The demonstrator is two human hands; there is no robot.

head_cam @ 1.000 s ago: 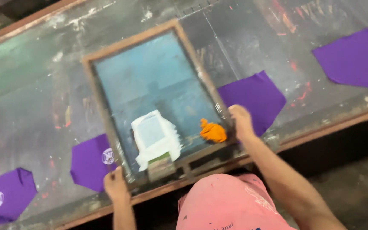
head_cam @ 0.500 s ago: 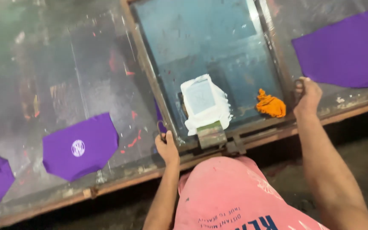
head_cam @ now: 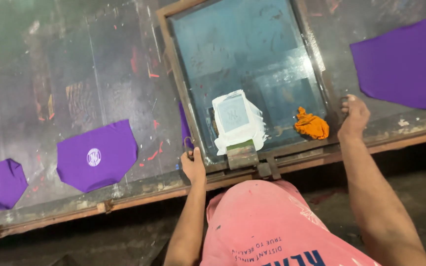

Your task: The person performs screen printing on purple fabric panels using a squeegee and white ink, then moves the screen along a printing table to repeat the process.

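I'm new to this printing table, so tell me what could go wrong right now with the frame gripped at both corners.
The orange rag and white squeegee lie loose on the screen frame; tilting might slide them. The left hand sits near the purple piece underneath, so shifting could smear it.

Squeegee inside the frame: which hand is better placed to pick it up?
Probably the left hand: it grips the frame's near corner right beside the squeegee, while the right hand sits farther off, past the orange rag.

Stained table [head_cam: 99, 59] – purple cloths [head_cam: 96, 155], a screen frame [head_cam: 178, 93], perhaps wooden
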